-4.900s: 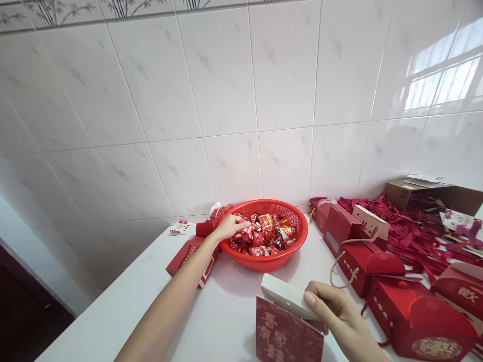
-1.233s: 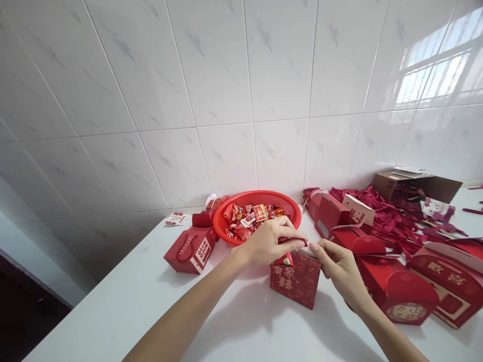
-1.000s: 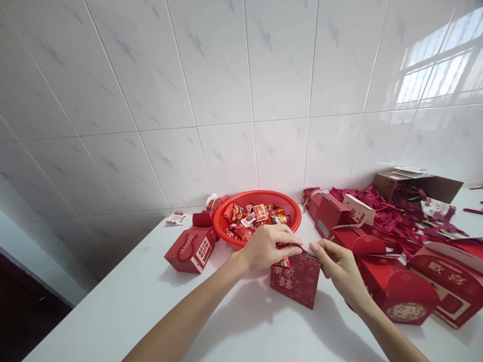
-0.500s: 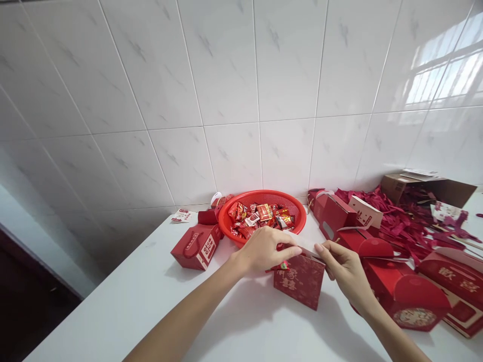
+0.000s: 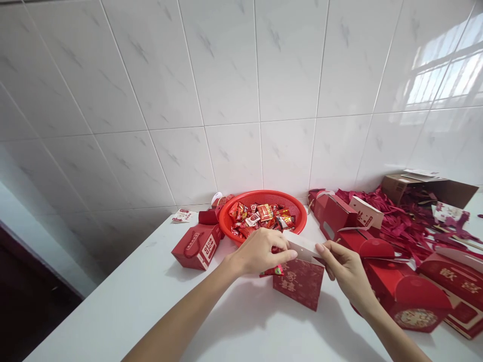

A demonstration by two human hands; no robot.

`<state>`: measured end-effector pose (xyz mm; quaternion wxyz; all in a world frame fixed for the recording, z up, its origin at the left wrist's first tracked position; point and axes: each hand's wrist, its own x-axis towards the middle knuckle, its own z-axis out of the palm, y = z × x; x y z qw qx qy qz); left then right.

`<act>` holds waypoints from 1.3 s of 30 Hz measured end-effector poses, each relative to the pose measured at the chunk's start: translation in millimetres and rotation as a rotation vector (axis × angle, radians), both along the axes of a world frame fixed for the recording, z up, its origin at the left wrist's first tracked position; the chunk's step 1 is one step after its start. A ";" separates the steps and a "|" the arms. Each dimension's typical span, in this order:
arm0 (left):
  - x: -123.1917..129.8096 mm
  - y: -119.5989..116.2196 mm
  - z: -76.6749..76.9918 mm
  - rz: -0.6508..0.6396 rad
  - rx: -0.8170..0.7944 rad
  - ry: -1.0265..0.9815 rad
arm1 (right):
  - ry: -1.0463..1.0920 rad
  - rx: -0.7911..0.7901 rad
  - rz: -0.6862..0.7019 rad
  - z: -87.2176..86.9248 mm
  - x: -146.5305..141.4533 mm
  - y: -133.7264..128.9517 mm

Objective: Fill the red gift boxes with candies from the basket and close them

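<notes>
A red patterned gift bag (image 5: 300, 284) with gold characters stands on the white table, its pale upper edge showing. My right hand (image 5: 343, 266) pinches the top right of that edge between thumb and fingers. At the bag's upper left is my left hand (image 5: 264, 251), its fingers curled round candy; a red-and-green wrapper (image 5: 274, 270) pokes out below them. Behind my left hand, a red plastic basket (image 5: 302, 216) contains several wrapped candies (image 5: 265, 212).
On the table (image 5: 151, 301), a red box with a rope handle (image 5: 198, 246) lies left of the basket. Several red boxes (image 5: 409, 291), crimson shredded paper (image 5: 400, 218) and an open cardboard box (image 5: 394, 188) crowd the right. A tiled wall (image 5: 234, 75) rises behind.
My left hand has shifted slightly left along the bag top, uncovering more of the pale edge. The wrapper under it moved left too. My right hand keeps its place.
</notes>
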<state>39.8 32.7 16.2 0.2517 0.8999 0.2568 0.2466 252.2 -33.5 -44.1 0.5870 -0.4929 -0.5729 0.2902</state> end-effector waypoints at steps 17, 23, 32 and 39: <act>21.6 1.5 29.2 0.180 -0.152 -0.519 | 0.094 0.036 0.047 -6.3 -2.7 2.3; 27.6 10.6 21.6 0.216 -0.229 -0.557 | -0.014 0.116 0.067 -7.7 0.7 1.3; 22.6 1.8 9.0 0.141 -0.146 -0.542 | -0.021 0.094 0.086 3.6 4.9 -1.4; 28.6 -3.3 2.9 0.059 0.104 -0.384 | -0.007 0.033 0.117 0.0 6.5 -1.3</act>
